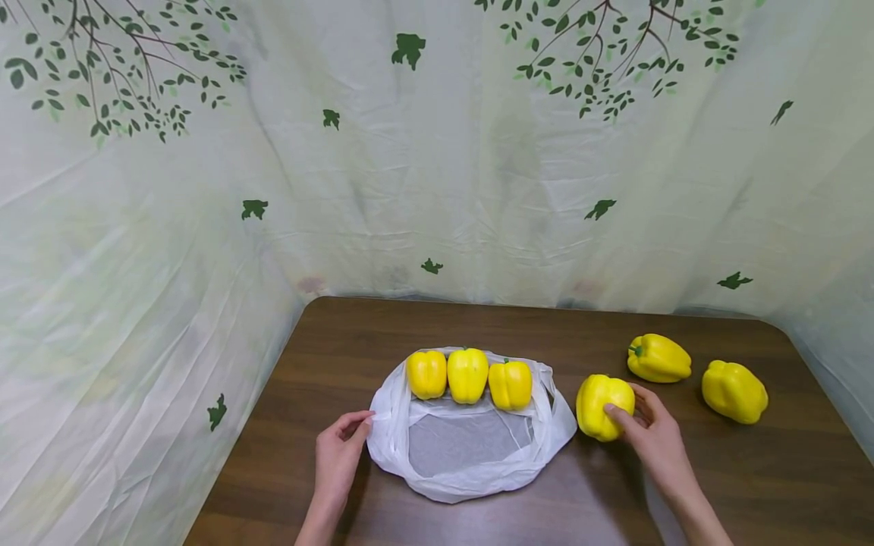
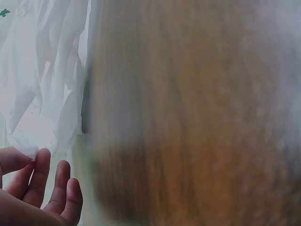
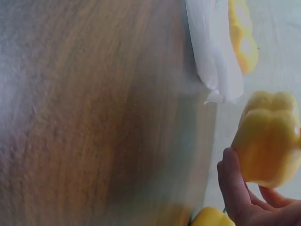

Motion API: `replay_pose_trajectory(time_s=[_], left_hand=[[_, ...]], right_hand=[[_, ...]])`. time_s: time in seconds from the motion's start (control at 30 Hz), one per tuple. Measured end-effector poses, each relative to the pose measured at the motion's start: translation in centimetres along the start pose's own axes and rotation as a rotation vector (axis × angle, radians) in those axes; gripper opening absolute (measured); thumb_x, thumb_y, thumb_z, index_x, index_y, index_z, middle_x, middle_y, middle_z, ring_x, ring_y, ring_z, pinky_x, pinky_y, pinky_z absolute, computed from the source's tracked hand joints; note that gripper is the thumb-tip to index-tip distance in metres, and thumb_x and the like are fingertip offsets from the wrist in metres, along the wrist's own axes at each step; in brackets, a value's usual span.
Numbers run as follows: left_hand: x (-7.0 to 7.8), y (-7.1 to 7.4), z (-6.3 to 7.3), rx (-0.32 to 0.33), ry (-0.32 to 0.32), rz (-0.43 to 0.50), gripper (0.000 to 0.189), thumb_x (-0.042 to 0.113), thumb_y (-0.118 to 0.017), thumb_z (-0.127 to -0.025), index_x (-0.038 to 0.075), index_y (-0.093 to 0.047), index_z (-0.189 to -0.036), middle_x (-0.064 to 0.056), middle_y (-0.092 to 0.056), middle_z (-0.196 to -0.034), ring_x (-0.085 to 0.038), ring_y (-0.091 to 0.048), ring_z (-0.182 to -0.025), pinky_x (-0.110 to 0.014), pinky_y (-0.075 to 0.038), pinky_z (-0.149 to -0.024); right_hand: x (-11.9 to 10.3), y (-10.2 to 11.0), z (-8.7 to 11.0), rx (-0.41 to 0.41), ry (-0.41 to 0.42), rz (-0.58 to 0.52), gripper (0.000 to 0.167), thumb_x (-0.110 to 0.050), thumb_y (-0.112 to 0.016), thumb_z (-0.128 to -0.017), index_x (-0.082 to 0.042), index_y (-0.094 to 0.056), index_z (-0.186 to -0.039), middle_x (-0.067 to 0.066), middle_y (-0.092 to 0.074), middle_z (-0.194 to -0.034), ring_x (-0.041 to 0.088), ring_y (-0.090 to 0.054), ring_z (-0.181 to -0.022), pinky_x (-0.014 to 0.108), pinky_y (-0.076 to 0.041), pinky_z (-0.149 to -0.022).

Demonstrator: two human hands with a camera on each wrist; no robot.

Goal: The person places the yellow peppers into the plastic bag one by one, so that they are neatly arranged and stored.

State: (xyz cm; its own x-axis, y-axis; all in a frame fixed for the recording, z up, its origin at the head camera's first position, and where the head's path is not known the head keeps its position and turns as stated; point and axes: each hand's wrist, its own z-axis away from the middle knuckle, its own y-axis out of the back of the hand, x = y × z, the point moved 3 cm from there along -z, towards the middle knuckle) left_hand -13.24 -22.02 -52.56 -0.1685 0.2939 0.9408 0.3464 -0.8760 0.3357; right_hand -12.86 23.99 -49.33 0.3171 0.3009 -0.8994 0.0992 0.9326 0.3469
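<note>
A white plastic bag (image 1: 471, 485) lies on the brown table with its mouth spread wide. Three yellow bell peppers (image 1: 467, 375) stand in a row along the far side inside it. My left hand (image 1: 339, 451) pinches the bag's left edge between thumb and index finger; the pinch also shows in the left wrist view, where the other fingers (image 2: 61, 186) are loosely bent. Just right of the bag, my right hand (image 1: 652, 436) grips another yellow bell pepper (image 1: 604, 406), thumb on its near side. The right wrist view shows this held pepper (image 3: 268, 141) close up.
Two more yellow bell peppers, one lying on its side (image 1: 659, 358) and one farther right (image 1: 734, 391), rest on the table beyond my right hand. A pale curtain (image 1: 478, 189) printed with leaves hangs behind the table's far edge (image 1: 587, 309).
</note>
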Motion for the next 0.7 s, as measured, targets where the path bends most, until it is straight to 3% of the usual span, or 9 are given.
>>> replay_pose_trajectory(time_s=[0.3,0.57,0.7], left_hand=[[0.0,0.0,0.0,0.001,0.002,0.0,0.013,0.008,-0.068,-0.092,0.004,-0.076,-0.101,-0.01,-0.071,-0.1,-0.018,-0.06,-0.091,-0.021,-0.047,-0.073],[-0.1,0.0,0.0,0.007,-0.009,0.001,0.012,0.008,-0.068,-0.091,0.004,-0.076,-0.1,-0.01,-0.071,-0.098,-0.018,-0.06,-0.089,-0.021,-0.047,-0.072],[-0.1,0.0,0.0,0.009,-0.012,0.002,0.012,0.007,-0.068,-0.091,0.004,-0.076,-0.099,-0.011,-0.071,-0.097,-0.017,-0.06,-0.087,-0.021,-0.047,-0.071]], right_hand=[[-0.8,-0.4,0.0,-0.048,0.063,0.073,0.078,-0.045,-0.067,-0.091,-0.004,-0.033,-0.148,0.026,-0.041,-0.145,0.04,-0.05,-0.124,0.024,-0.05,-0.083],[-1.7,-1.1,-0.1,-0.086,0.112,0.15,0.077,-0.047,-0.068,-0.09,-0.005,-0.036,-0.146,0.026,-0.042,-0.144,0.042,-0.049,-0.123,0.048,-0.047,-0.095],[-2.1,-1.4,-0.1,-0.097,0.145,0.185,0.074,-0.045,-0.07,-0.09,-0.005,-0.038,-0.144,0.025,-0.045,-0.142,0.042,-0.048,-0.123,0.053,-0.044,-0.097]])
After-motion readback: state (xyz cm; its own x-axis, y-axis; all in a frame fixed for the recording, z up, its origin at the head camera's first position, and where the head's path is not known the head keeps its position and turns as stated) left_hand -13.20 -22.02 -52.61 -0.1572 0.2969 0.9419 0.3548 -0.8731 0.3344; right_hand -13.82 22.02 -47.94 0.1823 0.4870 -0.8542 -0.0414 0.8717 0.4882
